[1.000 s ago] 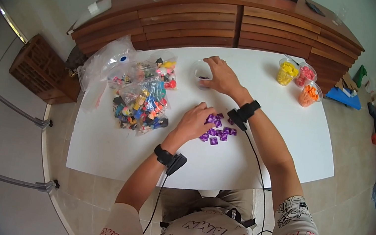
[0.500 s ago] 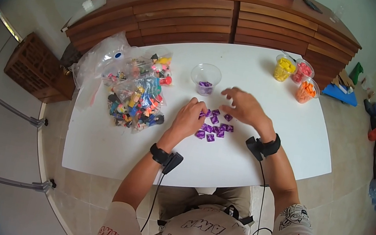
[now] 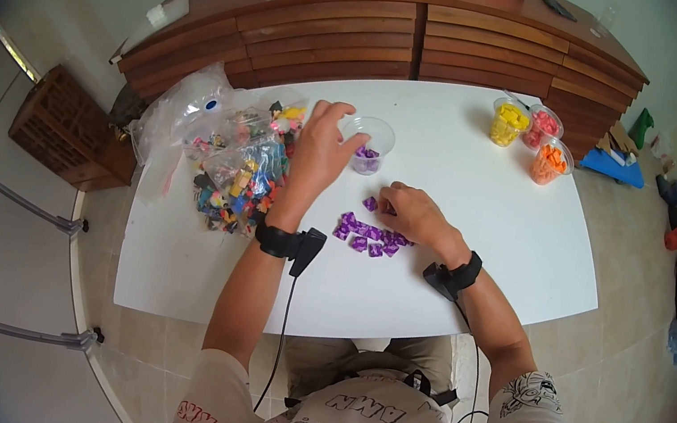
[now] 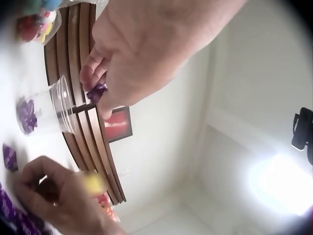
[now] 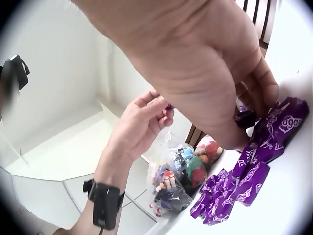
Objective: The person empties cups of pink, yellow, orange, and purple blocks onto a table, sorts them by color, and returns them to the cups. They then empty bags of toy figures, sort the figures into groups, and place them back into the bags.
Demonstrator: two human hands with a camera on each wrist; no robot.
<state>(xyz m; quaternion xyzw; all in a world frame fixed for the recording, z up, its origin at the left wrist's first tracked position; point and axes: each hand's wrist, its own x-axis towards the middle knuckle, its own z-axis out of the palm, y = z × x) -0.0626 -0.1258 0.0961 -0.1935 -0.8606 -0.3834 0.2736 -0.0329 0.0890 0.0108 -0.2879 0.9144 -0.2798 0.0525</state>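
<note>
One purple packet (image 4: 96, 93), pinched by the left hand (image 3: 321, 154), has reached the clear cup (image 3: 382, 135) at its nine o'clock; the right hand (image 3: 420, 219) now pinches another at the pile's (image 3: 369, 231) one o'clock.

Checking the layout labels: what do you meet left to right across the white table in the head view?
Bagged toys → left hand → purple-filled cup → right hand → yellow-filled cup → orange-filled cup. Pink-filled cup and loose purple pieces overlap others, left out.
</note>
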